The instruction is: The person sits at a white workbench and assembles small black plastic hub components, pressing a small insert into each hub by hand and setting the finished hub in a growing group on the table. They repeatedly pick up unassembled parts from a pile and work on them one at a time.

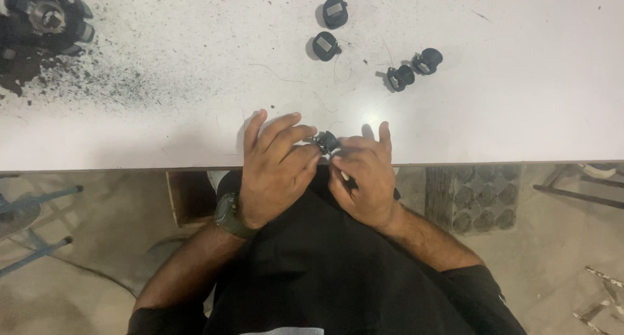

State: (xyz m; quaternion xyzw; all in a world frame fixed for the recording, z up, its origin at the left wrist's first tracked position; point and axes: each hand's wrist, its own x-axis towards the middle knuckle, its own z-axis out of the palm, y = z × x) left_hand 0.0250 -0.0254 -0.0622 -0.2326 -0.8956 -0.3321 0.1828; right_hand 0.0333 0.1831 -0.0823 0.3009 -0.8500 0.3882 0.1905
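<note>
At the near edge of the white worktop (162,140), a small black part (327,142) sits pinched between the fingertips of the left hand (276,169) and right hand (364,179) (both curled, mostly closed around it).

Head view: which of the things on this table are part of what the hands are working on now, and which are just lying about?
In hand:
- small black part, pinched between left hand and right hand at the table edge

Lying about:
- two black caps with grey faces
- two small black parts
- dark metal hub amid black grit, far corner
</note>
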